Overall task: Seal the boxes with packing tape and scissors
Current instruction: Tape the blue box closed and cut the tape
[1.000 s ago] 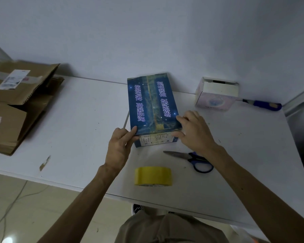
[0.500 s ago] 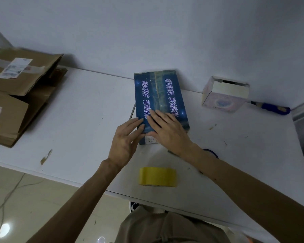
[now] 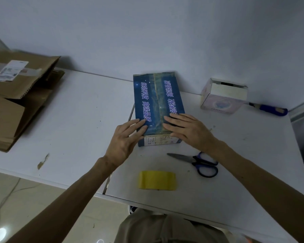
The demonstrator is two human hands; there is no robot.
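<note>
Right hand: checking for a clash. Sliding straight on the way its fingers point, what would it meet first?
Probably the fingertips of the left hand, across the taped seam of the blue box; it might just clear them.

The blue box [image 3: 158,102] with white lettering lies flat before me, flaps closed, a tape strip along its middle seam. The yellow tape roll [image 3: 157,180] sits at its 6 o'clock. The closed blue-handled scissors [image 3: 195,160] lie at 5 o'clock, blades pointing left.

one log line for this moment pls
left hand: open, fingers on left edge of blue box | right hand: open, flat on box top | tape roll, scissors: lying on table, unheld
</note>
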